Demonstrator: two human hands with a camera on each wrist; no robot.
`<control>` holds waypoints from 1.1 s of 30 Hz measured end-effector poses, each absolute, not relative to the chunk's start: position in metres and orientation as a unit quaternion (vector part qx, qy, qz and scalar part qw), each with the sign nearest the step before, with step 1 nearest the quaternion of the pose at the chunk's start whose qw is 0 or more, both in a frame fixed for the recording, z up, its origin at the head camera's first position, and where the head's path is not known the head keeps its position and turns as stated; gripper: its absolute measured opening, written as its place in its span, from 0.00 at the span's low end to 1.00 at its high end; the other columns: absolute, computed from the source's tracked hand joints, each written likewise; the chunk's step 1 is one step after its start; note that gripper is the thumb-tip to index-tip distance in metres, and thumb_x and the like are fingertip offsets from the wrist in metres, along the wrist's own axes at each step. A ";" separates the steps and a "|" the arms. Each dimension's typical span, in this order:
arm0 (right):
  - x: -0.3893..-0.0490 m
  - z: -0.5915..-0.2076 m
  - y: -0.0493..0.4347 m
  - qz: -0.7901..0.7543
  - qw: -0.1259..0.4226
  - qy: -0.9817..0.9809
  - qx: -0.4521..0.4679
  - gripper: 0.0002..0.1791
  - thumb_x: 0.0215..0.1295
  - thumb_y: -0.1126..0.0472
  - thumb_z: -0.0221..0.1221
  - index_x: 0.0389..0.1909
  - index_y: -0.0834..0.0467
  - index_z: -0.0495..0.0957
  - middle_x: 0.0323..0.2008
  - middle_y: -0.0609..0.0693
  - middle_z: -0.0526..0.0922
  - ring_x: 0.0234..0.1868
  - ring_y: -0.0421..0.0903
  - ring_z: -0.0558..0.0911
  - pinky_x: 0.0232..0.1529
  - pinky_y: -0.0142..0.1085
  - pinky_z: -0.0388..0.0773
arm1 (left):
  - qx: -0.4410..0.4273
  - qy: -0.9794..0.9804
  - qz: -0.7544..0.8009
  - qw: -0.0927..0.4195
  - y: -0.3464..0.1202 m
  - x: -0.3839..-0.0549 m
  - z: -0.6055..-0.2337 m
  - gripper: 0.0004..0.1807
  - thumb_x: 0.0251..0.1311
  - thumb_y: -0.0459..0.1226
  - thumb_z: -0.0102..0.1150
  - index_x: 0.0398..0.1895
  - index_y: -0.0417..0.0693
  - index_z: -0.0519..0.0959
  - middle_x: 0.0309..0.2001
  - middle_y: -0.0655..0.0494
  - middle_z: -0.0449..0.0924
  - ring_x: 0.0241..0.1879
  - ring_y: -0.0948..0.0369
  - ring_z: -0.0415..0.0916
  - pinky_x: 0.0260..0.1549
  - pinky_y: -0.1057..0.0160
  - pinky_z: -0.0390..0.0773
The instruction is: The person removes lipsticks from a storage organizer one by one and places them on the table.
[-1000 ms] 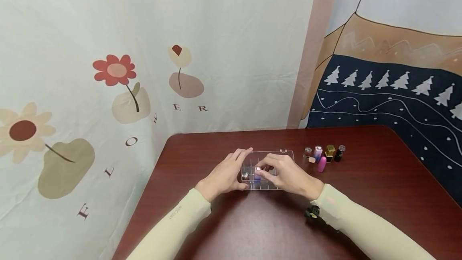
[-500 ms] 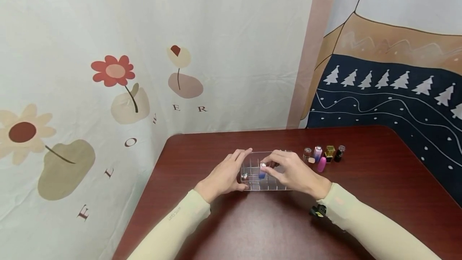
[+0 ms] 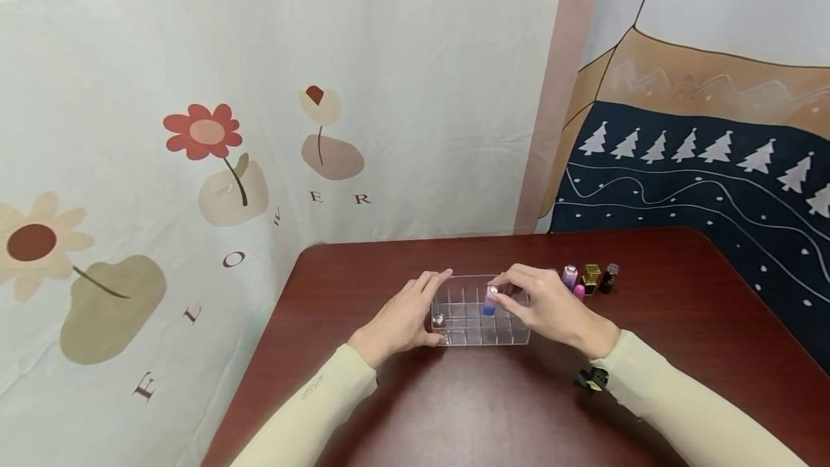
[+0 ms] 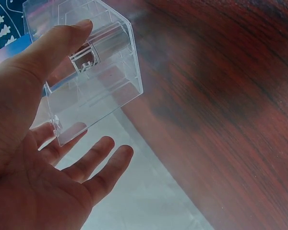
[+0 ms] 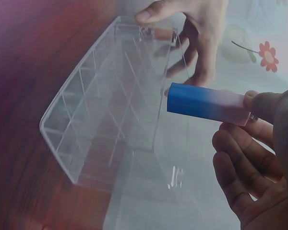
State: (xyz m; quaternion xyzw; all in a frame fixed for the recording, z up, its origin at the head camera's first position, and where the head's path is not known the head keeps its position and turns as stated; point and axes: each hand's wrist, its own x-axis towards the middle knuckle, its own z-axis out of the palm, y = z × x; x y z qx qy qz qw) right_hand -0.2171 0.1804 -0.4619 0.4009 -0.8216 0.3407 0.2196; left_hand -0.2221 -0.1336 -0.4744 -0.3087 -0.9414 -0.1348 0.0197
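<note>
A clear plastic divided organizer box [image 3: 480, 332] stands on the table, with rows of small compartments. My left hand [image 3: 400, 314] grips its left end, thumb at the front and fingers at the back. Between thumb and fingertips, my right hand [image 3: 551, 305] pinches a lipstick tube [image 5: 206, 104] that fades from pink to blue. Its blue end points downward in the head view, above the right half of the box. A small silver-topped tube [image 3: 439, 319] sits in a compartment at the left end; the right wrist view shows its brownish body [image 5: 163, 34].
Behind my right hand, several cosmetics stand on the dark red table [image 3: 415, 409]: a pink-purple tube [image 3: 570, 276], a gold-topped one [image 3: 591, 276] and a black one [image 3: 609, 279]. A bright pink piece [image 3: 579, 292] is partly hidden. A printed cloth wall borders the table.
My right hand has lifted the lipstick tube from the left-middle compartments and carried it to the right over the box. My left hand stays at the left end.
</note>
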 end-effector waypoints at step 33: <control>-0.211 -0.449 0.244 0.309 0.266 -0.854 0.323 0.20 0.63 0.67 0.85 0.53 0.51 0.93 0.41 0.40 0.92 0.36 0.32 0.86 0.42 0.19 0.86 | -0.310 -0.941 -0.130 0.031 -0.132 -0.220 -0.474 0.71 0.51 0.44 0.97 0.95 0.50 0.57 0.77 0.46 0.76 0.71 0.41 0.81 0.72 0.46 0.88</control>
